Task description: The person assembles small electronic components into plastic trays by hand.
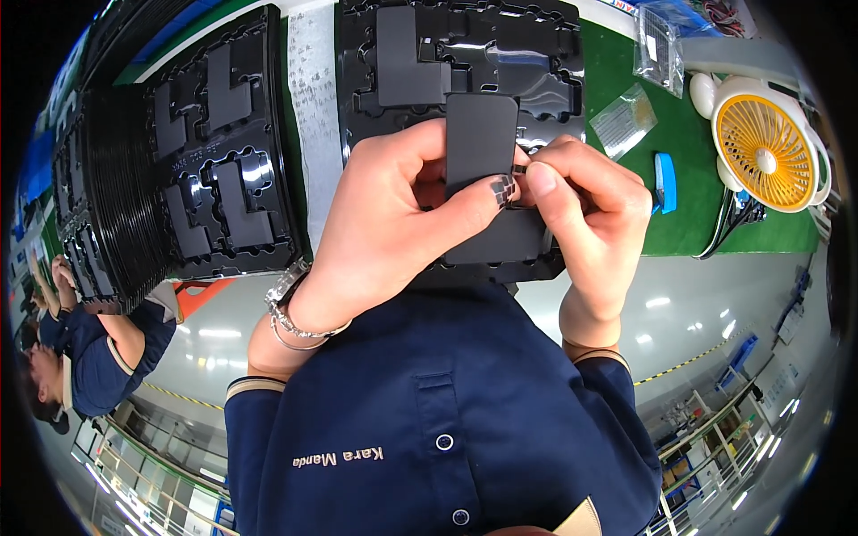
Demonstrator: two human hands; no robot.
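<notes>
My left hand [384, 214] grips a dark grey, flat L-shaped piece [481, 134], thumb across its front and fingers behind. The piece stands up over the near part of a black moulded tray [353, 112]. At the piece's right edge, the thumb and fingertips of my right hand [590, 196] are pinched together on a small dark bit [521, 170]; the fingertips cover most of it, and I cannot tell its kind. Another grey L-shaped piece [407, 62] lies in the tray beyond my hands.
On the left, black trays [284, 179] are stacked, the top one holding several grey L-shaped pieces [228, 85]. To the right on the green mat [617, 214] are clear plastic bags [626, 121], a blue tape roll [664, 183] and a white-and-yellow fan [764, 161]. Another person [98, 357] works at far left.
</notes>
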